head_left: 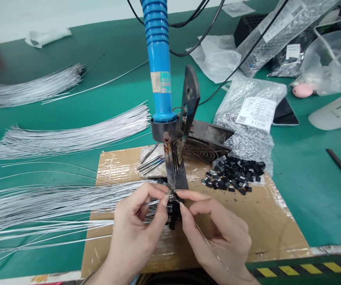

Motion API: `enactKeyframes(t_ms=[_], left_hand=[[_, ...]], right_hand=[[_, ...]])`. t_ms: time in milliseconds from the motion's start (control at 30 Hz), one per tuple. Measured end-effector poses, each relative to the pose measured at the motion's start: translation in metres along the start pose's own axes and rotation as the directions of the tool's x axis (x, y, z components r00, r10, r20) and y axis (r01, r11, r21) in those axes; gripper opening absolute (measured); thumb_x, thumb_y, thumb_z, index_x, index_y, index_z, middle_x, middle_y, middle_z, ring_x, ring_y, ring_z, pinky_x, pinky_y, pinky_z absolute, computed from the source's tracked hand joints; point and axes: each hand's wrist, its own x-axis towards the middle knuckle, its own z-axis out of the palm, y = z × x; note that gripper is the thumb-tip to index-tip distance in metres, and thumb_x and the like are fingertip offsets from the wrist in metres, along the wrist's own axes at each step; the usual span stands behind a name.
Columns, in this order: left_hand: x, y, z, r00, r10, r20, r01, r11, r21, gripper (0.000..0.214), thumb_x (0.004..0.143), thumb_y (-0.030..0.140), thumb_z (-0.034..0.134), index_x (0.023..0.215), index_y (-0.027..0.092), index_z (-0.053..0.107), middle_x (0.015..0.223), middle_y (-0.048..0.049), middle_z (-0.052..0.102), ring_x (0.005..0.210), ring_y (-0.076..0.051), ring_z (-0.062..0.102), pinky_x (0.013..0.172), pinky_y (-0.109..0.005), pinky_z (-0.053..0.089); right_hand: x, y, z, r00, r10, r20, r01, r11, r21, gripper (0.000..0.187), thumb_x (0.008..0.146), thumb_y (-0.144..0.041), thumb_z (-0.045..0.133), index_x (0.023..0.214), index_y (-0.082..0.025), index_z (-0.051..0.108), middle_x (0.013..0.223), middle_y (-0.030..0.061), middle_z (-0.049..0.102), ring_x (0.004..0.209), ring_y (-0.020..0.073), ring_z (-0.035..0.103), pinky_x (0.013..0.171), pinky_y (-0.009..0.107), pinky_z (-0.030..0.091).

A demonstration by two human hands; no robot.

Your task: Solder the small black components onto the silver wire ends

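A soldering iron with a blue handle (159, 59) is fixed tip-down in a metal stand (190, 97). Just below its tip, my left hand (142, 223) is closed in a pinch on a tiny silvery piece, mostly covered by the fingertips. My right hand (219, 231) pinches a thin solder wire (208, 242) close to the same spot, its length trailing down over the palm. Beneath the fingertips, black connector pieces (172, 221) are partly hidden. Grey wires (78, 200) extend from there to the left.
A cardboard sheet (265, 225) covers the work spot on the green table. Loose black connectors (237, 174) lie right of the stand, near a bubble-wrap bag (232, 101). Further wire bundles (78, 136) lie left. Metal rods (151, 164) and a black fan-like unit (207, 142) flank the stand.
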Motion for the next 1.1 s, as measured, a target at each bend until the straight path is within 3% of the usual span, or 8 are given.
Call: enactKeyframes(t_ms=[267, 400, 500, 600, 767, 833, 933, 1100], left_hand=[[-0.001, -0.004, -0.002, 0.999, 0.017, 0.043, -0.021, 0.995, 0.092, 0.015, 0.097, 0.019, 0.064, 0.084, 0.023, 0.067, 0.09, -0.0004, 0.074, 0.07, -0.014, 0.066, 0.055, -0.023, 0.046], [-0.004, -0.012, -0.006, 0.98, 0.201, 0.014, -0.196, 0.937, 0.288, 0.012, 0.095, 0.013, 0.066, 0.087, 0.023, 0.068, 0.098, -0.0017, 0.072, 0.07, -0.014, 0.061, 0.065, -0.028, 0.047], [-0.006, -0.022, -0.009, 0.928, 0.372, -0.009, -0.335, 0.848, 0.411, 0.017, 0.091, 0.006, 0.068, 0.092, 0.022, 0.07, 0.108, -0.0068, 0.068, 0.098, -0.023, 0.064, 0.084, -0.035, 0.048], [-0.01, -0.032, -0.011, 0.901, 0.434, -0.024, -0.374, 0.802, 0.465, 0.024, 0.088, 0.002, 0.069, 0.098, 0.023, 0.073, 0.114, -0.0085, 0.063, 0.094, -0.024, 0.061, 0.082, -0.037, 0.048], [-0.013, -0.034, -0.025, 0.901, 0.431, -0.048, -0.361, 0.806, 0.469, 0.024, 0.09, 0.002, 0.068, 0.098, 0.023, 0.071, 0.108, -0.0071, 0.063, 0.097, -0.024, 0.063, 0.081, -0.035, 0.049], [-0.001, -0.034, -0.04, 0.883, 0.465, -0.06, -0.366, 0.763, 0.533, 0.02, 0.091, 0.005, 0.069, 0.098, 0.023, 0.069, 0.103, -0.0067, 0.066, 0.099, -0.025, 0.064, 0.084, -0.037, 0.05], [0.039, -0.041, -0.07, 0.834, 0.552, -0.021, -0.352, 0.561, 0.749, 0.011, 0.095, 0.014, 0.067, 0.102, 0.023, 0.067, 0.102, -0.0092, 0.073, 0.097, -0.028, 0.066, 0.09, -0.043, 0.049], [0.123, -0.068, -0.109, 0.883, 0.446, 0.145, -0.336, 0.387, 0.859, 0.021, 0.099, 0.017, 0.058, 0.116, 0.017, 0.07, 0.119, -0.019, 0.073, 0.111, -0.038, 0.065, 0.093, -0.05, 0.047]], right_hand=[[-0.006, 0.001, 0.0, 0.998, 0.049, 0.037, -0.05, 0.999, 0.016, 0.02, 0.087, -0.001, 0.07, 0.086, -0.02, 0.064, 0.104, 0.0049, 0.081, 0.087, 0.014, 0.08, 0.085, 0.022, 0.063], [-0.005, 0.007, -0.004, 0.996, 0.069, 0.063, -0.069, 0.998, 0.001, 0.019, 0.091, -0.004, 0.068, 0.087, -0.021, 0.063, 0.106, 0.0042, 0.08, 0.095, 0.0152, 0.079, 0.089, 0.025, 0.062], [0.0, 0.02, -0.013, 0.998, 0.023, 0.055, -0.012, 0.981, -0.193, 0.017, 0.095, -0.007, 0.065, 0.09, -0.022, 0.06, 0.114, 0.0082, 0.077, 0.119, 0.0237, 0.072, 0.103, 0.041, 0.058], [0.006, 0.037, -0.025, 0.994, -0.027, 0.11, 0.075, 0.884, -0.462, 0.019, 0.098, -0.01, 0.059, 0.086, -0.023, 0.051, 0.117, 0.0128, 0.074, 0.135, 0.0312, 0.061, 0.112, 0.059, 0.049], [0.006, 0.048, -0.04, 0.983, -0.117, 0.144, 0.175, 0.84, -0.513, 0.02, 0.097, -0.008, 0.062, 0.086, -0.022, 0.053, 0.102, 0.0089, 0.073, 0.112, 0.0242, 0.071, 0.108, 0.049, 0.053], [0.003, 0.047, -0.044, 0.986, -0.146, 0.079, 0.166, 0.864, -0.476, 0.021, 0.094, -0.005, 0.066, 0.086, -0.021, 0.057, 0.097, 0.0068, 0.073, 0.101, 0.0214, 0.072, 0.098, 0.042, 0.056], [-0.002, 0.047, -0.047, 0.986, -0.164, -0.035, 0.135, 0.901, -0.413, 0.022, 0.09, -0.002, 0.071, 0.087, -0.021, 0.062, 0.095, 0.0055, 0.073, 0.094, 0.0208, 0.072, 0.093, 0.039, 0.057], [-0.005, 0.055, -0.048, 0.981, -0.164, -0.103, 0.114, 0.92, -0.374, 0.022, 0.086, -0.002, 0.075, 0.086, -0.022, 0.066, 0.091, 0.0046, 0.074, 0.091, 0.023, 0.074, 0.09, 0.039, 0.058]])
